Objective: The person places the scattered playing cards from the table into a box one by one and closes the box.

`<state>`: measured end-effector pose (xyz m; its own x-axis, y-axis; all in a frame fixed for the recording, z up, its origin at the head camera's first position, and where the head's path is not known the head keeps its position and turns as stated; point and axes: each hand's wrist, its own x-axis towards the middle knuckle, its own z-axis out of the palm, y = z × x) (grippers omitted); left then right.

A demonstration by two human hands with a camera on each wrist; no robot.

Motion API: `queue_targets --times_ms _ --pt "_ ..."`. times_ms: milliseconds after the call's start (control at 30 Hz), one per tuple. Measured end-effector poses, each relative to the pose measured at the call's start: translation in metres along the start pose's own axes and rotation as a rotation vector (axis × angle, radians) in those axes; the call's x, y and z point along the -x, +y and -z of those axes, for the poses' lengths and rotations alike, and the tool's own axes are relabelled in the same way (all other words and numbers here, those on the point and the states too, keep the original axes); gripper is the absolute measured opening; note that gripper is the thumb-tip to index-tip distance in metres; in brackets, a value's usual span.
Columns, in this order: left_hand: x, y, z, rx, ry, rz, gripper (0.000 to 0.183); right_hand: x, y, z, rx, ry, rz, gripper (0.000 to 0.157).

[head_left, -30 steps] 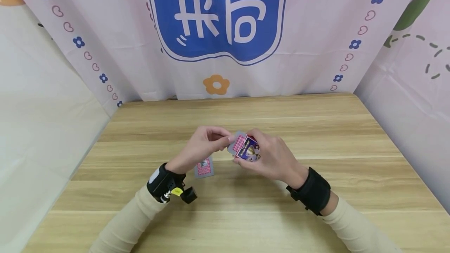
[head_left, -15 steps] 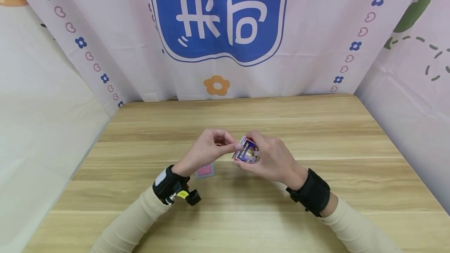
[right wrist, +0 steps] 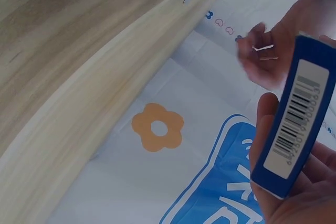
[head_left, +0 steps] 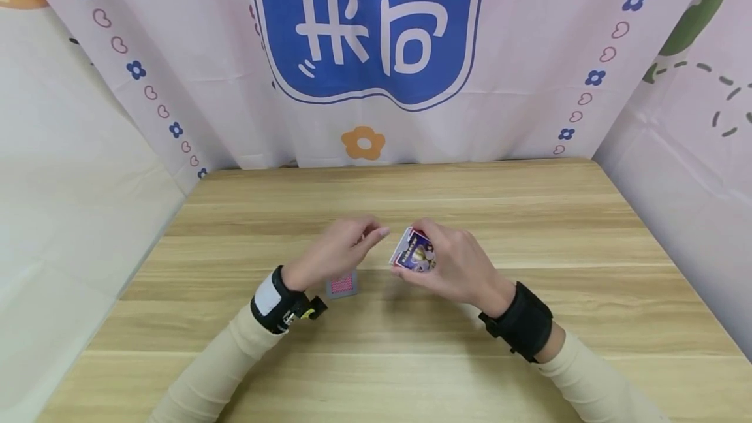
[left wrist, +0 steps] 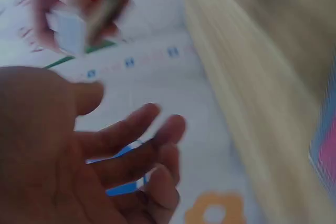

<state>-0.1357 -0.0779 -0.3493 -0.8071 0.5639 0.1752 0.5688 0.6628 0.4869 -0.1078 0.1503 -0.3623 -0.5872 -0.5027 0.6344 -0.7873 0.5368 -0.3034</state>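
Observation:
My right hand (head_left: 461,263) grips a small playing-card box (head_left: 418,254), purple and red with a picture on its face. The box is tilted, its white-flapped end towards the left hand. Its blue end with a barcode label (right wrist: 298,121) shows in the right wrist view. My left hand (head_left: 336,250) is a short way left of the box, fingers loosely bent and nothing between them; the left wrist view shows the thumb apart from the fingers. Below it on the table lies a playing card (head_left: 342,284), pink-patterned back up with a grey border, partly hidden by that hand.
The wooden table (head_left: 470,364) runs back to a white cloth backdrop (head_left: 511,83) with a blue emblem and an orange flower. Light cloth walls stand at the left and right. Black straps with small devices sit on both wrists.
A card pinched by my left hand stuck out of the box, then went down into it. The left hand has let go and drawn back left. The right hand has kept its grip.

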Motion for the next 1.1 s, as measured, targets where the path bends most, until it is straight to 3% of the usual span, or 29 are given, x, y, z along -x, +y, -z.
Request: queue_targets --times_ms 100,167,267,400,567,733,800,900,1000,1100 --pt "0.003 -0.010 0.004 -0.263 -0.056 0.074 0.034 0.000 0.000 0.000 0.015 -0.002 -0.001 0.063" --pt "0.007 -0.016 0.006 -0.365 -0.135 0.115 0.043 0.000 0.000 0.000 0.020 -0.010 0.002 0.064" --pt "0.010 -0.023 0.009 -0.381 -0.248 0.158 0.059 0.000 0.000 0.000 0.017 -0.015 0.000 0.065" --pt "0.014 -0.026 0.009 -0.393 -0.343 0.202 0.078 0.000 0.000 -0.001 0.007 -0.020 -0.004 0.063" --pt "0.013 -0.028 0.004 -0.385 -0.445 0.297 0.071 0.000 0.000 -0.002 0.003 -0.034 0.000 0.062" --pt "0.010 -0.030 -0.002 -0.354 -0.479 0.360 0.069 0.001 0.000 -0.002 0.000 -0.038 -0.003 0.062" --pt "0.008 -0.031 -0.004 -0.359 -0.483 0.360 0.070 0.001 0.000 -0.001 -0.003 -0.038 -0.004 0.062" --pt "0.007 -0.032 -0.004 -0.362 -0.487 0.295 0.052 0.001 0.001 -0.001 -0.006 -0.037 -0.002 0.062" --pt "0.005 -0.031 -0.003 -0.203 -0.421 0.180 0.023 0.001 0.001 -0.002 -0.004 -0.036 0.000 0.062" --pt "0.002 -0.026 0.002 0.032 -0.270 0.063 0.008 0.001 0.002 -0.002 -0.003 -0.037 0.002 0.060"
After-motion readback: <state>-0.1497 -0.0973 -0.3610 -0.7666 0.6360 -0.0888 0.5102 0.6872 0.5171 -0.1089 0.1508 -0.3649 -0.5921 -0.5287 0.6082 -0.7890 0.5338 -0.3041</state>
